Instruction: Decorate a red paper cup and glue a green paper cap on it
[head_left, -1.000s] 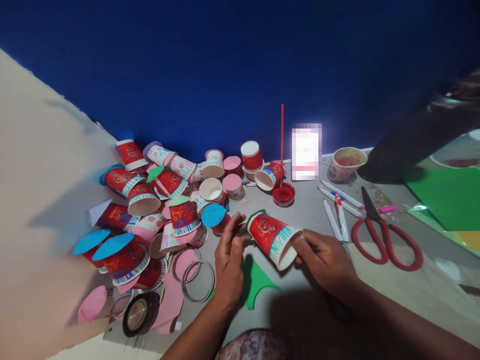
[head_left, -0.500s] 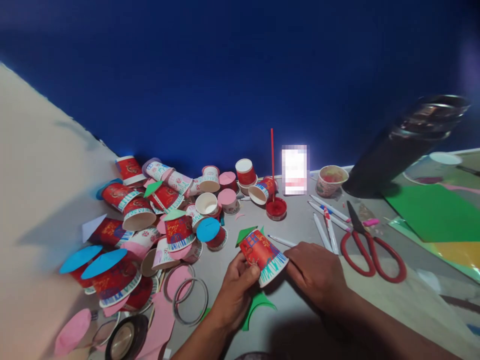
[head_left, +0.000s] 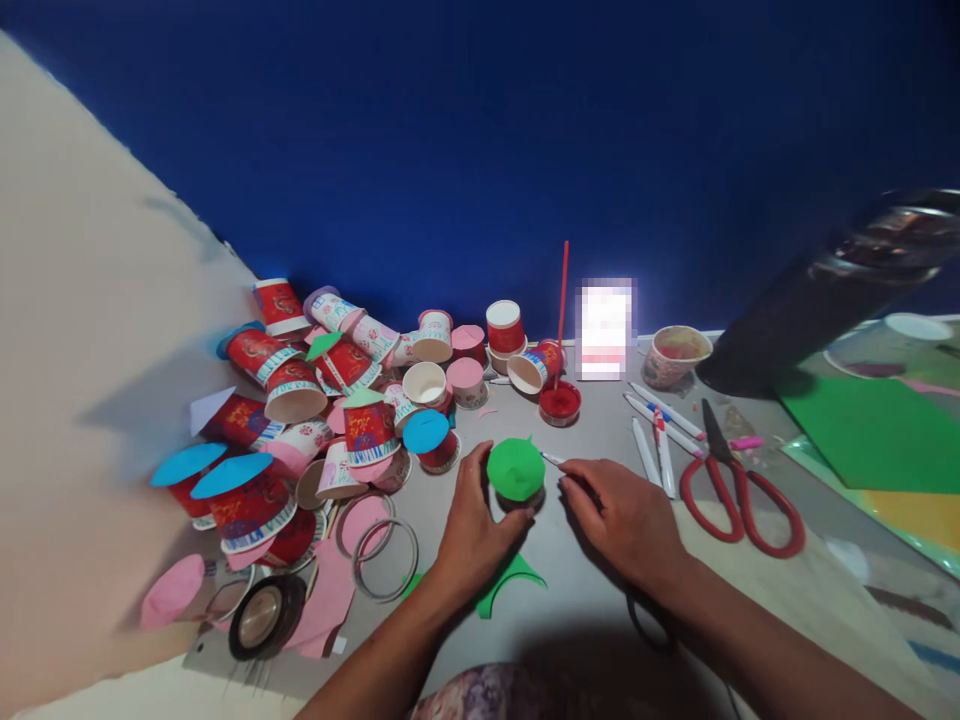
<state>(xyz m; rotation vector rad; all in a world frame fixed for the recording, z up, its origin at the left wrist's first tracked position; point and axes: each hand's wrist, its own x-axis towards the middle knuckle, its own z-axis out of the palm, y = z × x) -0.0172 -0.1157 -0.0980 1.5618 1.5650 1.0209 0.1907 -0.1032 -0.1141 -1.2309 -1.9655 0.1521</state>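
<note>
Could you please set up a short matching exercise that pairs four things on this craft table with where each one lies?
Things:
1. green paper disc
2. red-handled scissors
3. red lid with a red stick
4. black tape roll

Places:
A. at the table's near left edge
B. right of the white pens
C. between the left hand and the right hand
D. behind the hands, beside the blurred card

Pairs: 1-C, 2-B, 3-D, 4-A
</note>
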